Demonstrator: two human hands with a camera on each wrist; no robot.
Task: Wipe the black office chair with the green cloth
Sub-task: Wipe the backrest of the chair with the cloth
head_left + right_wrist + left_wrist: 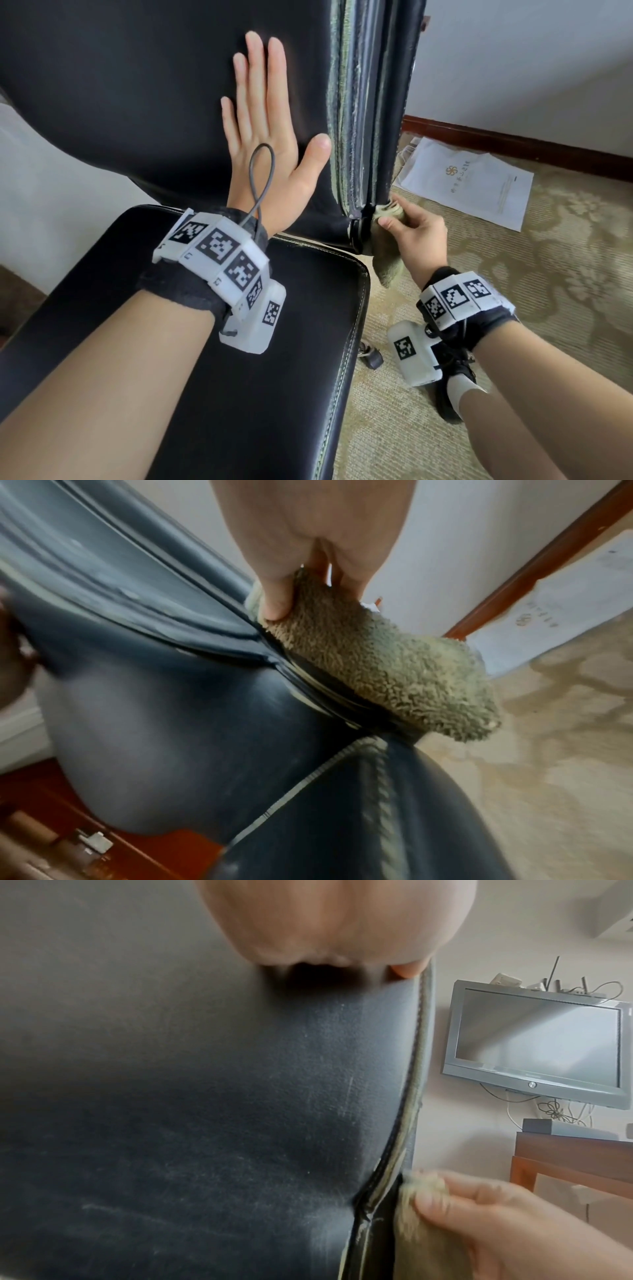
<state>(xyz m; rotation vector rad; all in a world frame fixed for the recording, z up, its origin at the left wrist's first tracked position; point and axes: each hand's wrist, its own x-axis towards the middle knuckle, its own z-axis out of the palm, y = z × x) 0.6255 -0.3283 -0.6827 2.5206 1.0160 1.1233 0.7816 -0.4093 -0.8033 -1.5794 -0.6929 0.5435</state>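
The black office chair [130, 85] fills the left of the head view, its backrest upright and its seat [239, 394] below. My left hand [263, 137] lies flat with straight fingers against the front of the backrest. My right hand [414, 233] grips the green cloth [387, 263] and holds it against the low right side edge of the backrest, by the worn seam. In the right wrist view the thumb pinches the fuzzy cloth [377, 669] onto the chair's edge [308, 693]. The left wrist view shows the cloth [421, 1231] beside the seam [411, 1096].
A white paper bag [466, 185] lies on the patterned carpet [548, 274] right of the chair, near a wall with a wooden skirting board [513, 144]. My shoe [452, 387] stands by the chair's caster [371, 356]. A wall-mounted television [537, 1042] hangs above a wooden cabinet [572, 1156].
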